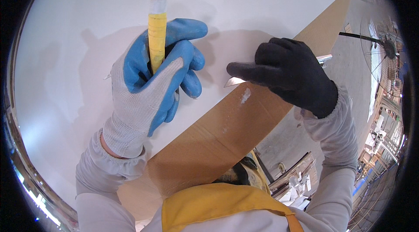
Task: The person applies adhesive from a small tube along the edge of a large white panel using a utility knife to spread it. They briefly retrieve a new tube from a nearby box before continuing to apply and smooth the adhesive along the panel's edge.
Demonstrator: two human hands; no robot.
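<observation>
My left hand [144, 101], in a white knit glove with a blue coated palm, grips a stick [157, 34] wrapped in yellow tape with a whitish upper end. The stick points up, and its lower part is hidden in the fist. To its right, my right hand [291, 71] wears a black glove and is closed on a knife. The shiny metal blade [234, 82] shows below the forefinger; the fingers cover most of the rest. Both hands are above a large smooth white panel [78, 6], with their shadows on it. The two hands are apart.
A brown cardboard strip [219, 140] with a white smudge runs along the panel's near edge. Beyond it lies the concrete floor [278, 140]. A black pedestal fan [389, 48] stands at right. White scraps [296, 192] lie low right, beside long boards [294, 173].
</observation>
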